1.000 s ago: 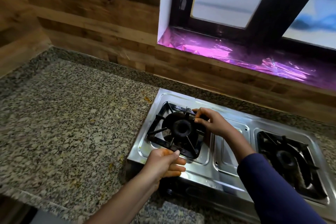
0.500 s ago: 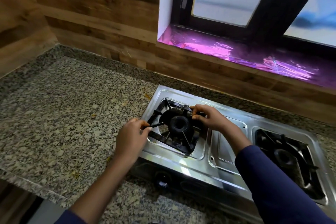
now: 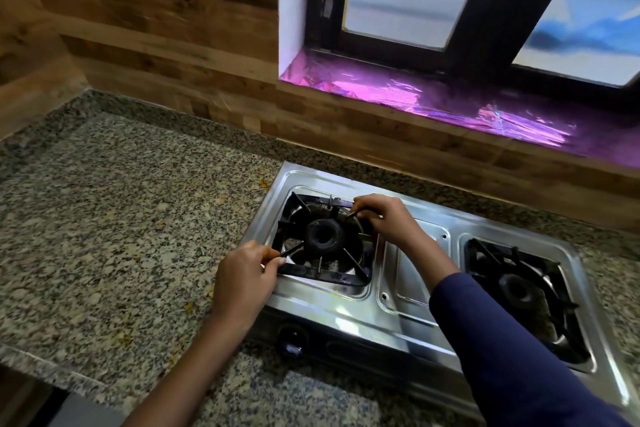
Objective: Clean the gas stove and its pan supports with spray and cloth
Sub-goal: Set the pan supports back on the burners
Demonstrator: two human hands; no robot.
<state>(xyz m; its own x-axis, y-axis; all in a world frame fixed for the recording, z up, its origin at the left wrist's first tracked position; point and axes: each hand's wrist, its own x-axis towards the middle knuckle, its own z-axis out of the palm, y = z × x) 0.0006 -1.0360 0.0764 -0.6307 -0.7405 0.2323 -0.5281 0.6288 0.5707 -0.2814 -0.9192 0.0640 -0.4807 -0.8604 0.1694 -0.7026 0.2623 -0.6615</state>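
Observation:
A steel two-burner gas stove (image 3: 408, 308) sits on the granite counter. Its left black pan support (image 3: 332, 276) lies over the left burner (image 3: 325, 236). My left hand (image 3: 244, 282) pinches the support's near-left corner. My right hand (image 3: 384, 217) grips its far-right corner. The right pan support (image 3: 519, 291) rests over the right burner, untouched. No spray bottle or cloth is in view.
The granite counter (image 3: 114, 236) stretches to the left of the stove, with small yellow crumbs on it. A wood-panel wall and a window sill with shiny pink foil (image 3: 433, 104) stand behind. A black knob (image 3: 292, 340) is on the stove's front.
My left hand moved from the stove's front edge to the left pan support's near-left corner and took hold of it. My right hand stayed on the far-right corner.

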